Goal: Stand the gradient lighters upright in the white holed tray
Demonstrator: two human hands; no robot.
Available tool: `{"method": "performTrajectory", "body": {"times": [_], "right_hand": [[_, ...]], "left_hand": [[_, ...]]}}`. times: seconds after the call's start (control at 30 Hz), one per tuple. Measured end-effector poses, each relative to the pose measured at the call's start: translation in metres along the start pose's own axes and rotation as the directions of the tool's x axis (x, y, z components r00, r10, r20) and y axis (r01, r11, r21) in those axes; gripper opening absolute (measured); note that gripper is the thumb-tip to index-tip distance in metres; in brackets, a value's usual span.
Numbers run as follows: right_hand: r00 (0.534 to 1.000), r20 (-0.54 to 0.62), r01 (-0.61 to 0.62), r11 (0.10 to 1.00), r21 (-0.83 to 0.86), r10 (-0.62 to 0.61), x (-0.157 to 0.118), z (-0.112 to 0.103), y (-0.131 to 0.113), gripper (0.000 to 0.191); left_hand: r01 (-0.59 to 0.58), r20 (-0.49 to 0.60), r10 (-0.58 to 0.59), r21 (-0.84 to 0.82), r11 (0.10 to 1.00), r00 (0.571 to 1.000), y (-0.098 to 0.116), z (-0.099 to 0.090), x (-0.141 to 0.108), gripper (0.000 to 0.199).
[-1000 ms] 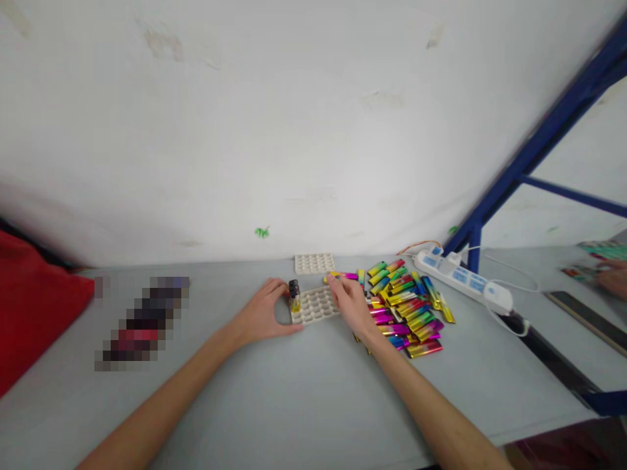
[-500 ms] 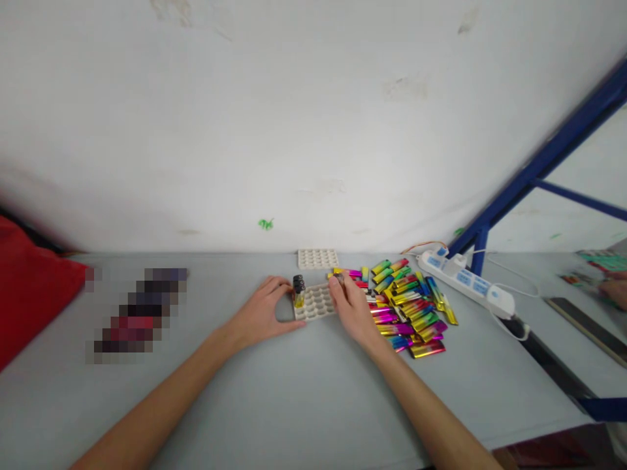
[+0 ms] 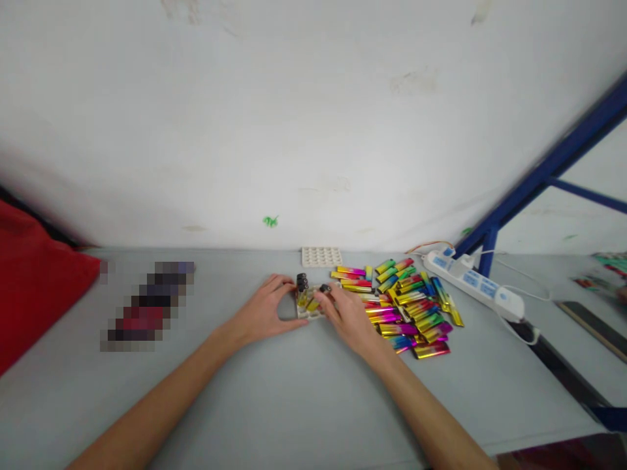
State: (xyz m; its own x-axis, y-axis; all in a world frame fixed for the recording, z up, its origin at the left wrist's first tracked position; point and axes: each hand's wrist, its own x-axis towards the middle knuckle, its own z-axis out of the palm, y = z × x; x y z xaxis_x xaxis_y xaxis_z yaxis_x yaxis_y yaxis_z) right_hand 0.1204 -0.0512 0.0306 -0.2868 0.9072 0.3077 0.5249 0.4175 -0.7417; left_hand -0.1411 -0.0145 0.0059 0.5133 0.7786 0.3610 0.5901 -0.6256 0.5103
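My left hand grips the left end of a pale tray with rows of holes, fingertips at its back and thumb along the front edge. Several black-topped lighters stand upright in the tray's left column. Between the thumb and fingers of my right hand is another lighter, shiny yellow with a dark top, tilted over the tray close to the standing ones. My right hand covers the tray's right part. To the right lies a loose heap of shiny multicoloured lighters.
A second pale holed tray lies behind, near the wall. Right of the heap are a white power strip with cables and a blue metal frame. A red cloth-like item and a blurred-out patch are at left.
My right hand has brought a lighter leftward and down to the standing lighters, from the tray's right end. My left hand stays at the tray. The view has shifted slightly.
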Motion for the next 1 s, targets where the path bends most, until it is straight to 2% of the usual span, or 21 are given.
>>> {"method": "performTrajectory", "body": {"times": [0.17, 0.4, 0.5, 0.67, 0.83, 1.0], "right_hand": [[0.993, 0.121, 0.021, 0.983, -0.183, 0.001, 0.001, 0.010, -0.006, 0.019], [0.957, 0.273, 0.203, 0.906, -0.371, -0.103, 0.001, 0.007, -0.021, 0.023], [0.960, 0.248, 0.229, 0.866, -0.445, -0.127, 0.001, 0.008, -0.022, 0.024], [0.978, 0.165, 0.200, 0.787, -0.583, -0.127, 0.001, 0.015, -0.024, 0.025], [0.988, 0.121, 0.152, 0.790, -0.594, -0.099, 0.001, 0.019, -0.021, 0.029], [0.981, 0.160, 0.178, 0.830, -0.528, -0.109, 0.000, 0.015, -0.015, 0.030]], "left_hand": [[-0.010, 0.004, 0.010, -0.008, 1.000, 1.000, -0.001, -0.001, 0.000, 0.058], [-0.012, 0.010, 0.012, -0.017, 1.000, 1.000, -0.001, 0.000, 0.001, 0.052], [-0.010, 0.015, 0.010, -0.025, 1.000, 1.000, 0.000, -0.001, 0.002, 0.051], [-0.019, -0.003, 0.019, -0.032, 0.999, 1.000, -0.002, -0.001, 0.002, 0.055], [-0.005, -0.006, 0.005, -0.027, 1.000, 1.000, -0.002, 0.000, 0.002, 0.055], [-0.007, -0.008, 0.007, -0.003, 1.000, 1.000, -0.003, 0.000, 0.001, 0.054]]}}
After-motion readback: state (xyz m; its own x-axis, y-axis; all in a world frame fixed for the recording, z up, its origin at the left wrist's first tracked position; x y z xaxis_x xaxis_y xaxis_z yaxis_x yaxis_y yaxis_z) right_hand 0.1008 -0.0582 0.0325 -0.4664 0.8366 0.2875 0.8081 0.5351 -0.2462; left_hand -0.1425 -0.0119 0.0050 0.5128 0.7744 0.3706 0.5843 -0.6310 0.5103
